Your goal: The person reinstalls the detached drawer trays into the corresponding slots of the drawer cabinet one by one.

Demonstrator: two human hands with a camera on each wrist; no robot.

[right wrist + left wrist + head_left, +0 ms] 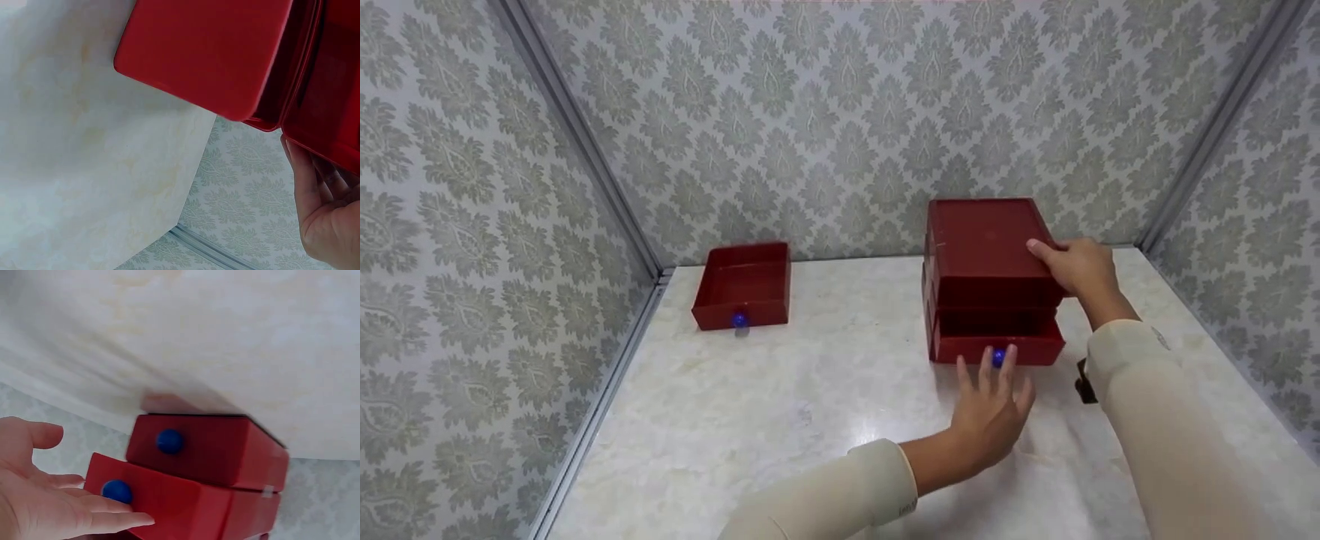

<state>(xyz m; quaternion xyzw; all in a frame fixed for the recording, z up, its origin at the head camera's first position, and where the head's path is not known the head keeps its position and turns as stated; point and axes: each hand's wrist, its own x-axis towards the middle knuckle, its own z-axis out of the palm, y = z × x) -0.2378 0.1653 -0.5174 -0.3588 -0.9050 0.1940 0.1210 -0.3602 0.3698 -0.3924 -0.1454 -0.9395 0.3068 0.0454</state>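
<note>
A red drawer cabinet stands at the right of the table, its top slot without a drawer. Below that slot, a red drawer with a blue knob sticks partly out. My left hand has its fingers extended and spread against this drawer's front, around the knob. Beneath it, the left wrist view shows a lower drawer pushed in, also blue-knobbed. With my right hand I grip the cabinet's right upper edge, thumb on top and fingers at the side.
Another red drawer with a blue knob lies at the table's back left. A small dark object, partly hidden by the right sleeve, is right of the cabinet. Patterned walls enclose the pale table.
</note>
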